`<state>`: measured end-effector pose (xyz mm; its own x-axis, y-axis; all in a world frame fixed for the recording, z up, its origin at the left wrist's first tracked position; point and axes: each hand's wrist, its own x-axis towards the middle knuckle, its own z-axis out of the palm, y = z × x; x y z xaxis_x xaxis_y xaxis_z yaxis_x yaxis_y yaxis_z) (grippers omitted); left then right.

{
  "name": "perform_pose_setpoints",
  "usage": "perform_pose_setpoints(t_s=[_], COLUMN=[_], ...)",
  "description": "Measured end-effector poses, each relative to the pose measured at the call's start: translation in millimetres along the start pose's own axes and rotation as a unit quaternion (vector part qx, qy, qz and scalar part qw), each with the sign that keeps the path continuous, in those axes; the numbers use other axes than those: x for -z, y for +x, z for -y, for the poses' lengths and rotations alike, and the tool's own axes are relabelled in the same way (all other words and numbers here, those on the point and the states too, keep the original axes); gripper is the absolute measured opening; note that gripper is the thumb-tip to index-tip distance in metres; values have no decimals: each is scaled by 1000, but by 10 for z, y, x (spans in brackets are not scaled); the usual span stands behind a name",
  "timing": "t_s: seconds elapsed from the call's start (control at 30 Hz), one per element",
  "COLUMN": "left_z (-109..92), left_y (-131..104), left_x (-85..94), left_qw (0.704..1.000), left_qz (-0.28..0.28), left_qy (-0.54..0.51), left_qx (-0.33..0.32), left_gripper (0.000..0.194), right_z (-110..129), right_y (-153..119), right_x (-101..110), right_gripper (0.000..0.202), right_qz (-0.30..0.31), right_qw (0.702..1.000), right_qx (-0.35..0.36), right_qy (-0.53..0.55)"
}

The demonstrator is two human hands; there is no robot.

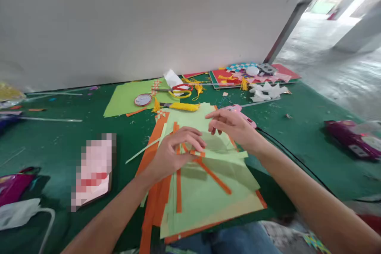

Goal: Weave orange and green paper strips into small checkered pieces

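My left hand [178, 149] is closed in a pinch at one end of the woven paper strips [197, 153], a small orange and pale green weave. An orange strip [216, 177] slants down from it, and a pale green strip [226, 154] runs off to the right. Just above that green strip hovers my right hand [230, 126], its fingers bent and apart with nothing visible in them. Beneath both hands lie pale green paper sheets [214, 210] over orange paper [157, 190]. Another orange strip [179, 190] rests on the sheets at the left.
A yellow-handled cutter [184, 106], scissors [180, 91] and a tape roll [143, 100] lie beyond the sheets. Near my right hand is a pink glue gun [245, 119] with a black cord. A phone [95, 170] lies left; a purple device [354, 139] is far right.
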<state>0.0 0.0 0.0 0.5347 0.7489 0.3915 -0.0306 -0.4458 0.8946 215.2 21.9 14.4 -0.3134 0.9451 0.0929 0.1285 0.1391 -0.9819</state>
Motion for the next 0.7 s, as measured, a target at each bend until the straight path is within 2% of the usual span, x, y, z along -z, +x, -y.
perform_pose_setpoints(t_s=[0.17, 0.3, 0.47, 0.6, 0.7], left_z=[-61, -115, -107, -95, -106], left_y=[-2, 2, -24, -41, -37], left_x=[8, 1, -25, -55, -69], left_qw=[999, 999, 992, 988, 985], left_qz=[-30, -41, -22, -16, -8], left_qy=[-27, 23, 120, 153, 166], left_qx=[-10, 12, 17, 32, 43], left_gripper=[14, 15, 28, 36, 39], right_z=[59, 40, 45, 29, 1], right_y=[-47, -78, -91, -86, -88], right_x=[16, 6, -30, -71, -104], right_gripper=[41, 43, 38, 71, 74], right_qz=[87, 123, 166, 171, 177], right_qw=[988, 970, 964, 961, 958], right_qx=[-122, -182, -164, -126, -118], right_qy=[42, 105, 132, 177, 191])
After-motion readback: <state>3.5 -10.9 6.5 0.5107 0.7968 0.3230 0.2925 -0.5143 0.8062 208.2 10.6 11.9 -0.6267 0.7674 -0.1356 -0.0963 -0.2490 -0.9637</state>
